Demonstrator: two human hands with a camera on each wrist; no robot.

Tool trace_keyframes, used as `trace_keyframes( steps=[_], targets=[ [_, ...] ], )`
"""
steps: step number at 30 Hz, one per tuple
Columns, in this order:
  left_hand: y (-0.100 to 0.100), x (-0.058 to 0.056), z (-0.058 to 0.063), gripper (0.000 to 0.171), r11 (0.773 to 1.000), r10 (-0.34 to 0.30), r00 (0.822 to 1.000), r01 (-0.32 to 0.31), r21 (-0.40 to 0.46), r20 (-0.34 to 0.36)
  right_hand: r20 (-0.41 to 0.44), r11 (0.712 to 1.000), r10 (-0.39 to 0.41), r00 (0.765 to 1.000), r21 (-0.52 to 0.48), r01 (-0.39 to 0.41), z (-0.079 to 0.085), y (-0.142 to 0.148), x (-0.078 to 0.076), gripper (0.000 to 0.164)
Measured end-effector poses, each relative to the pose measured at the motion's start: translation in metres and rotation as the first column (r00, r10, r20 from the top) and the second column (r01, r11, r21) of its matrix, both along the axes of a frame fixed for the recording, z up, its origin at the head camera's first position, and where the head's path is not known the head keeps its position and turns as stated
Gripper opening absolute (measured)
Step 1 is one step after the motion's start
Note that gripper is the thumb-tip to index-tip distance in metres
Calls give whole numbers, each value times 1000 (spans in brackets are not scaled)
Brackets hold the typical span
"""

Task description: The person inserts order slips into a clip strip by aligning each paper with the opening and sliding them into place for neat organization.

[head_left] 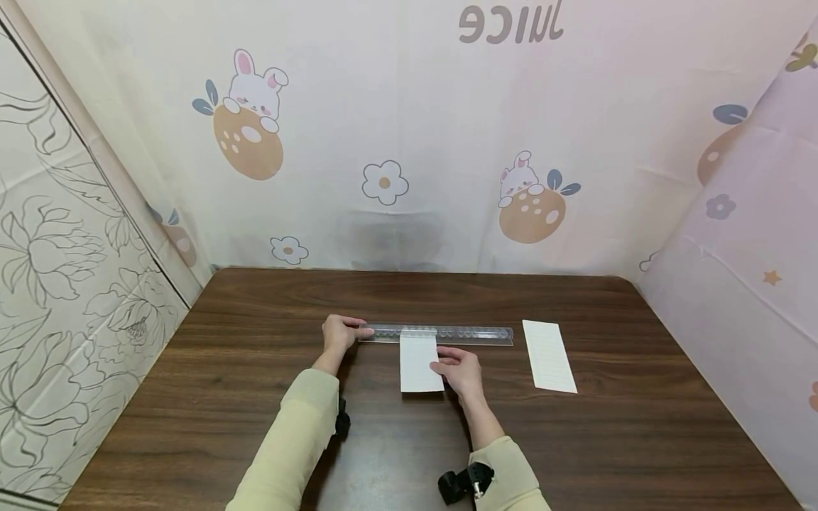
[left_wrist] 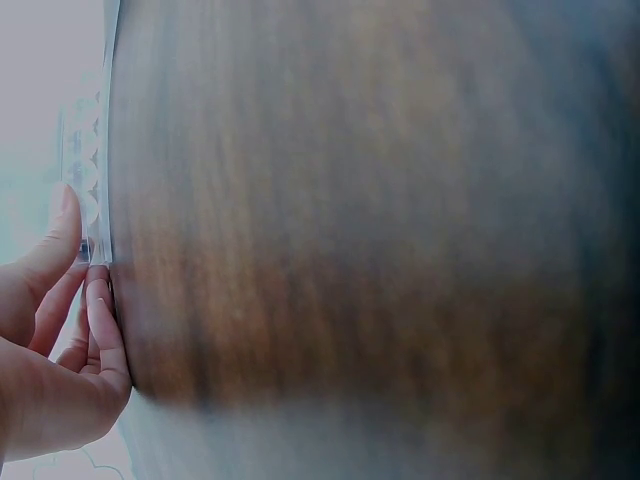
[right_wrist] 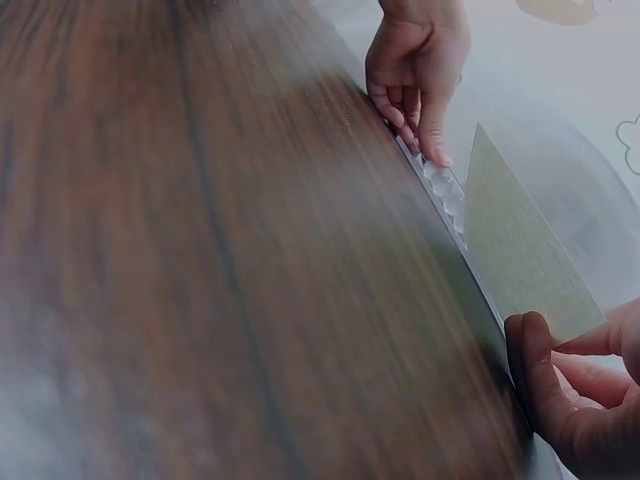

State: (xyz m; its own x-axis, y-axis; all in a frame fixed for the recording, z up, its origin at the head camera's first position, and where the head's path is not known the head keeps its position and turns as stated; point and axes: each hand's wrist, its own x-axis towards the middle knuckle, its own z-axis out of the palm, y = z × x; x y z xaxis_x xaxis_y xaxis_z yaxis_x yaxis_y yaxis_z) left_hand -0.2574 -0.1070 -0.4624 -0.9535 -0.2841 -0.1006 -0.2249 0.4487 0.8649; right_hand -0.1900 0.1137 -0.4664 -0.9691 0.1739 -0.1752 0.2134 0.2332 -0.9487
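Observation:
A long clear plastic strip [head_left: 476, 336] with a row of rounded bumps inside lies crosswise on the table. At its left end, my left hand [head_left: 339, 333] holds it, thumb on one face and fingers on the other side, as the left wrist view shows. My right hand [head_left: 461, 372] pinches a white card [head_left: 420, 362] by its right edge. The card's far edge overlaps the strip left of its middle. In the right wrist view, the card [right_wrist: 515, 255] stands tilted up from the table, beside the bumps of the strip [right_wrist: 447, 190].
A second white card [head_left: 549, 357] lies flat to the right of the strip, with faint lines on it. The brown wooden table [head_left: 255, 411] meets a printed cloth [head_left: 396, 106] at the back, and more cloth hangs at both sides.

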Motion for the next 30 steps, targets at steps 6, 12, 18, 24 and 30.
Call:
trace_keyframes(
  steps=[6,12,18,24,30],
  targets=[
    [0,0,-1,23,1000,2,1000,-2,14,1,-6,1000,6,1000,1,-6,0,-3,-1,32],
    [0,-1,-1,22,1000,-3,1000,3,23,4,-13,1000,18,1000,14,-18,1,-7,-2,31],
    [-1,0,-1,22,999,-11,1000,10,31,10,-12,999,34,999,20,-34,0,-10,-2,31],
    [0,0,-2,23,1000,0,1000,0,17,9,-14,999,37,999,27,-36,0,-14,-2,30],
    [1,-1,-3,23,1000,5,1000,-5,9,2,-32,999,29,999,34,-28,-2,-18,-3,30]
  ],
)
